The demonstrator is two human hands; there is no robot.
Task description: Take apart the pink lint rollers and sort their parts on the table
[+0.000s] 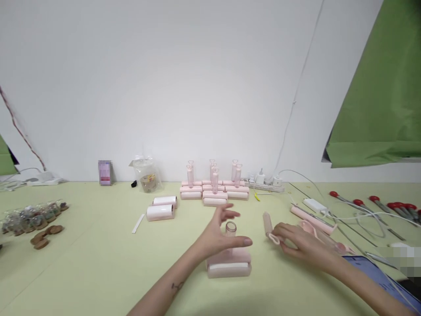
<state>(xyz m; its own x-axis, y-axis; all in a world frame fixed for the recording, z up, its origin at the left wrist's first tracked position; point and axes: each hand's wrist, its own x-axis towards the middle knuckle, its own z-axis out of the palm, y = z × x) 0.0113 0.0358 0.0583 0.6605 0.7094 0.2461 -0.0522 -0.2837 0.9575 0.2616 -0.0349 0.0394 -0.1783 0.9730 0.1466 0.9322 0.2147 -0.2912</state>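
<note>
Roller (229, 269) on surface (108, 267), clear tube (230, 228) upright. Left hand (212, 237) around tube, fingers wide; contact unclear. Right of roller: stick (267, 222), loop (273, 239) pinched by right hand (297, 242). Stick probably light, stiff; loop good hold. Tube likely slippery, crackable; grasp gently, low, near roller.

2 hands (216, 232), 2 wht cyls (160, 212), 1 clr bag (144, 173)
</note>
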